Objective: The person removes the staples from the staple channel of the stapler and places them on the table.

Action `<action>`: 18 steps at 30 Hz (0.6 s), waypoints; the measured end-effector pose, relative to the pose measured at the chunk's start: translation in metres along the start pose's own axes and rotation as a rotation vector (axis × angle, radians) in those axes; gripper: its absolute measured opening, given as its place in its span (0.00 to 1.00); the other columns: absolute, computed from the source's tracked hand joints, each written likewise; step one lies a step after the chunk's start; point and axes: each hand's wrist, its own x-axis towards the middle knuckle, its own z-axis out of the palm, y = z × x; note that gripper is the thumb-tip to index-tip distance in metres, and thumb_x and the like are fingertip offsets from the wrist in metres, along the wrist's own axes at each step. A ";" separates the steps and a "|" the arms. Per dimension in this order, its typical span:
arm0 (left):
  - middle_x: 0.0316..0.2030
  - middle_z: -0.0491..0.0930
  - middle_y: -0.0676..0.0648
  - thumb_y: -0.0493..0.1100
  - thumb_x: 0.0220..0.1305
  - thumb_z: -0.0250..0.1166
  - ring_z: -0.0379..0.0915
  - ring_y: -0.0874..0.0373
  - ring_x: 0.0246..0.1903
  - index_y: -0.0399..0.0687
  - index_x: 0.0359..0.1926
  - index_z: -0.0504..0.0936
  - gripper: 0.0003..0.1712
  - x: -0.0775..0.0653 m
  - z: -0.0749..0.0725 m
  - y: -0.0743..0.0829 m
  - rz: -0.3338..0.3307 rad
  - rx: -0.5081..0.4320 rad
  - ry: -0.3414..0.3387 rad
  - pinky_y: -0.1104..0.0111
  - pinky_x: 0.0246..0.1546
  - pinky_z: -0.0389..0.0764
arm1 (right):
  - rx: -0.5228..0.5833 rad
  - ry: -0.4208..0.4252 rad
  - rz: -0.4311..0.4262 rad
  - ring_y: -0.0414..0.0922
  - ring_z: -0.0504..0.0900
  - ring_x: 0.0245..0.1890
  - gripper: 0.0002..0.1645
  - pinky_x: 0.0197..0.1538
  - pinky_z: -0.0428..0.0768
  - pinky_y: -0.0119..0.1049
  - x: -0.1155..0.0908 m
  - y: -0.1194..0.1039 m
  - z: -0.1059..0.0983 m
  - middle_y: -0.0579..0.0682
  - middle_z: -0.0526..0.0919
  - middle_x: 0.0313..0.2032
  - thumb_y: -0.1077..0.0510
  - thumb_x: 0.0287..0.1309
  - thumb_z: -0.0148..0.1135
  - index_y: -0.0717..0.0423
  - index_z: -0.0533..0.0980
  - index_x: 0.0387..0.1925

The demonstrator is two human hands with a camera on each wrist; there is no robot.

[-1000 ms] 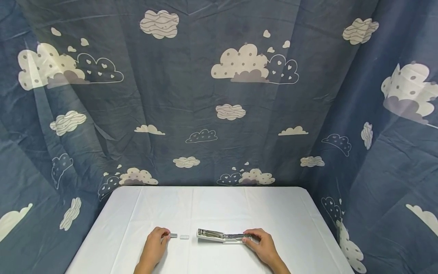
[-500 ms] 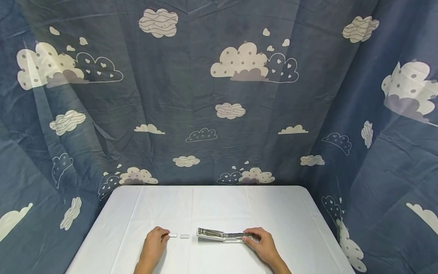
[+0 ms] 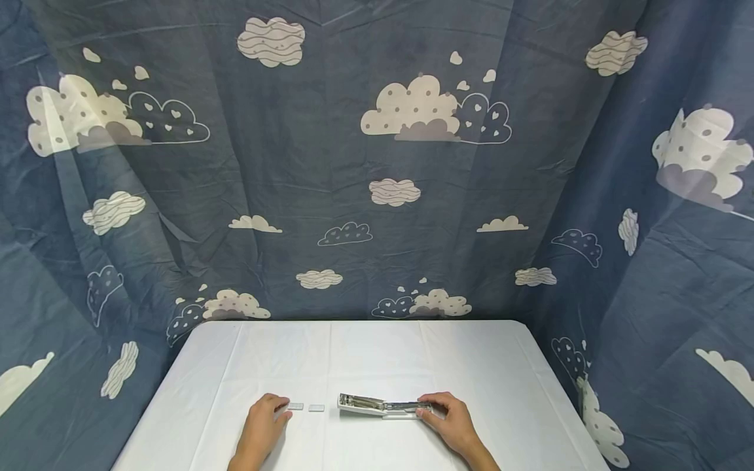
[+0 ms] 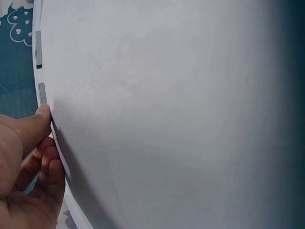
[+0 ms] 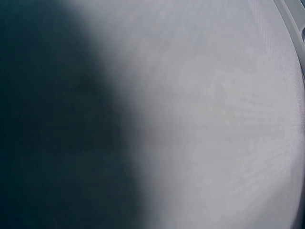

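Observation:
My left hand (image 3: 262, 428) is beside a short grey strip of staples (image 3: 296, 406) that lies on the white tabletop. Its thumb and index finger are slightly apart at the strip's left end; whether they touch it I cannot tell. A second staple strip (image 3: 316, 408) lies just to the right, also seen in the left wrist view as a thin grey bar (image 4: 38, 49). The opened white stapler (image 3: 377, 406) lies with its metal inside showing. With thumb and fingers, my right hand (image 3: 450, 422) grips the stapler's right end, partly covering it.
A white cloth covers the table (image 3: 365, 353). Behind it and at both sides hangs a dark blue curtain (image 3: 306, 163) with cloud prints. The right wrist view shows mostly blurred white cloth (image 5: 214, 109).
The left fingers have parted and drawn slightly left from the staple strip, which was pinched and tilted and now lies flat. The right hand and the stapler have stayed in place.

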 end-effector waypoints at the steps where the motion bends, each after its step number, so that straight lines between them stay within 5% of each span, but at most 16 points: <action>1: 0.47 0.85 0.38 0.35 0.56 0.77 0.82 0.37 0.53 0.37 0.47 0.87 0.17 0.000 -0.001 0.000 -0.008 -0.002 -0.008 0.46 0.58 0.81 | -0.003 -0.002 0.001 0.33 0.81 0.47 0.13 0.59 0.81 0.33 0.000 0.000 0.000 0.34 0.88 0.41 0.47 0.50 0.81 0.37 0.87 0.40; 10: 0.52 0.82 0.35 0.41 0.54 0.78 0.78 0.33 0.57 0.34 0.52 0.85 0.25 -0.009 -0.007 -0.001 -0.001 0.033 -0.083 0.41 0.60 0.77 | 0.001 -0.046 -0.007 0.39 0.82 0.49 0.15 0.58 0.81 0.33 -0.001 -0.003 -0.005 0.39 0.88 0.43 0.46 0.53 0.79 0.43 0.87 0.42; 18: 0.55 0.82 0.37 0.61 0.57 0.76 0.78 0.36 0.57 0.41 0.57 0.83 0.36 -0.027 -0.012 -0.005 0.037 0.097 -0.154 0.39 0.58 0.78 | -0.001 -0.094 0.053 0.43 0.85 0.52 0.25 0.58 0.82 0.34 -0.019 -0.007 -0.024 0.45 0.88 0.51 0.46 0.58 0.75 0.52 0.82 0.54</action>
